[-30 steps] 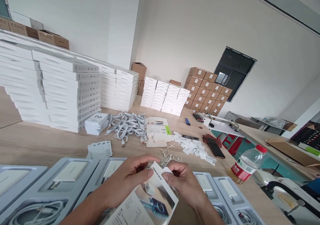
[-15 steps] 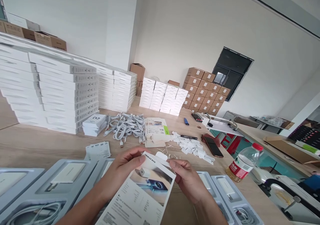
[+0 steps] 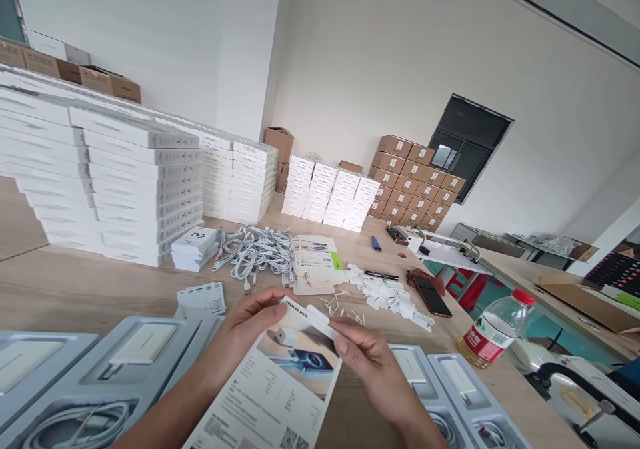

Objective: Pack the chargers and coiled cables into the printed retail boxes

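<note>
My left hand [image 3: 250,329] is closed on the upper left edge of a printed packaging card [image 3: 265,396], thumb across its front. The card tilts towards me and shows a picture of a charger and a phone, with text and a square code below. My right hand [image 3: 367,359] pinches the card's top right corner beside a small white tab [image 3: 317,314]. Its fingertips are partly hidden behind the card. Grey trays [image 3: 193,342] holding white chargers [image 3: 145,344] and coiled cables [image 3: 77,426] lie on both sides of my forearms.
Beyond my hands lie a heap of white cables [image 3: 257,249], printed cards [image 3: 313,256], white paper slips [image 3: 390,296] and a phone [image 3: 431,296]. A bottle with a red cap [image 3: 523,296] stands at the right. Stacked white boxes [image 3: 145,176] rise at the left.
My right hand has shifted slightly left and down along the card's top corner, and its fingers have straightened. The card has moved slightly left. The view has turned a little left.
</note>
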Motion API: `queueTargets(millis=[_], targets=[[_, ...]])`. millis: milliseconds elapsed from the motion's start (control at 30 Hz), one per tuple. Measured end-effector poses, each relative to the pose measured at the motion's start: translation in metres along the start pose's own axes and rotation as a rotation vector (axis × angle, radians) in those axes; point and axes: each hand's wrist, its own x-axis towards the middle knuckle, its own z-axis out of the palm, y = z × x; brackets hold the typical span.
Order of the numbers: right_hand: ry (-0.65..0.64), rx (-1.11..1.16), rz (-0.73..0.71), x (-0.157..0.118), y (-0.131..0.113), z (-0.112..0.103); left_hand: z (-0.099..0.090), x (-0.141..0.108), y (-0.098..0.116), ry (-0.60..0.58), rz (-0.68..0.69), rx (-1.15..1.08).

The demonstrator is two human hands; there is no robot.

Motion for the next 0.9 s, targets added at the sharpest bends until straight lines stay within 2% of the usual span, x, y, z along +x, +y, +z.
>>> queueTargets(millis=[100, 167, 267, 400, 567, 667, 800, 900], targets=[[0.082, -0.005, 0.033, 0.001, 0.001, 0.004, 0.000, -0.001, -0.003, -0.036, 0.027, 0.111], [0.142, 0.062, 0.111, 0.002, 0.004, 0.005, 0.002, -0.003, -0.004, -0.118, 0.069, 0.244], [0.096, 0.262, 0.244, 0.002, 0.009, 0.007, 0.005, -0.008, -0.003, -0.235, 0.122, 0.375], [0.046, 0.598, 0.402, 0.003, 0.011, 0.008, 0.007, -0.014, -0.002, -0.273, 0.179, 0.424], [0.048, 0.680, 0.482, 0.002, 0.015, 0.009, 0.008, -0.016, -0.002, -0.290, 0.321, 0.496], [0.049, 0.655, 0.494, 0.002, 0.017, 0.009, 0.009, -0.015, -0.005, -0.292, 0.325, 0.481], [0.122, 0.708, 0.494, 0.003, 0.016, 0.009, 0.014, -0.014, -0.008, -0.255, 0.184, 0.279], [0.111, 0.753, 0.471, 0.006, 0.021, 0.007, 0.012, -0.009, 0.001, -0.121, 0.084, 0.052]])
